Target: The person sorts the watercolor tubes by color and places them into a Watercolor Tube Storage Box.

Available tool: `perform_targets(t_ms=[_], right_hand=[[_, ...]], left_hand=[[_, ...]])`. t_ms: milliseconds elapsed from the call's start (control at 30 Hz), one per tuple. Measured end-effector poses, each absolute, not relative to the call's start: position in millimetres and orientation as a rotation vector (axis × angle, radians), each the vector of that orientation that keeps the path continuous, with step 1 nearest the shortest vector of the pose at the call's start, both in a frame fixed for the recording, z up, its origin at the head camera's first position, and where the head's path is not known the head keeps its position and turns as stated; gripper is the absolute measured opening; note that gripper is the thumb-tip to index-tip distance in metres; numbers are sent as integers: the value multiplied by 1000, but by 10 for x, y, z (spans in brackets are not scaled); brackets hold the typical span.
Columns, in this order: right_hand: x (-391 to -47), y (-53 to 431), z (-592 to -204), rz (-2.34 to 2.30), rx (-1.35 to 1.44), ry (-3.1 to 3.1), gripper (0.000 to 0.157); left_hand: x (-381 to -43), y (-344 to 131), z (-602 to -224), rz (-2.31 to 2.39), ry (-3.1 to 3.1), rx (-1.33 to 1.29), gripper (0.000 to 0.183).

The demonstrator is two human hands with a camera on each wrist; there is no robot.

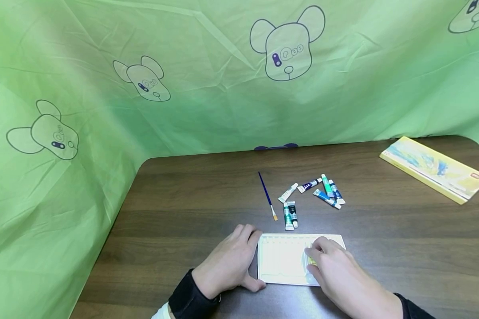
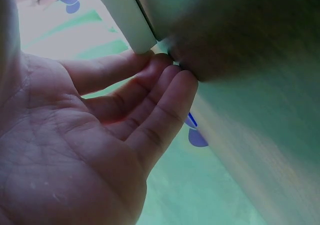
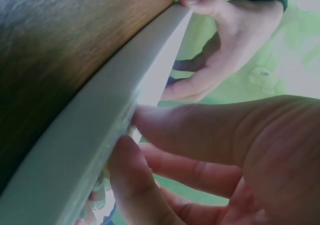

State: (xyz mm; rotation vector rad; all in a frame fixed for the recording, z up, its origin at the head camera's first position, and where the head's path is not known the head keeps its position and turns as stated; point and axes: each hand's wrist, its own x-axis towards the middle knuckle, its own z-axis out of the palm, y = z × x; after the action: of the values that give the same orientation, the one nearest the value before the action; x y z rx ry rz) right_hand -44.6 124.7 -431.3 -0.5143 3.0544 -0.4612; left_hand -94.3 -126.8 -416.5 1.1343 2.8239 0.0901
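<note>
A shallow white tray lies on the table in front of me, with yellow and pale tubes partly showing at its right side. My left hand holds the tray's left end, fingertips at the far corner and thumb at the near corner. In the left wrist view, the index fingertip touches the tray's white wall. My right hand reaches into the right part of the tray. Its thumb and index finger sit close together at the tray's rim, around a yellow piece; whether they pinch it I cannot tell.
Beyond the tray lie several small paint tubes in blue, green, white and dark colours. A thin blue paintbrush lies left of them. At the far right is a flat yellow box. Green printed cloth hangs behind the brown table.
</note>
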Motion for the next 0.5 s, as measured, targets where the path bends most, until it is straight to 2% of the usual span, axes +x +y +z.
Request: perform_targets(t_ms=[500], right_hand=[[-449, 1251, -4288, -333, -582, 3087, 21]], left_hand=[[-958, -1263, -4166, 97, 2790, 1099, 101]])
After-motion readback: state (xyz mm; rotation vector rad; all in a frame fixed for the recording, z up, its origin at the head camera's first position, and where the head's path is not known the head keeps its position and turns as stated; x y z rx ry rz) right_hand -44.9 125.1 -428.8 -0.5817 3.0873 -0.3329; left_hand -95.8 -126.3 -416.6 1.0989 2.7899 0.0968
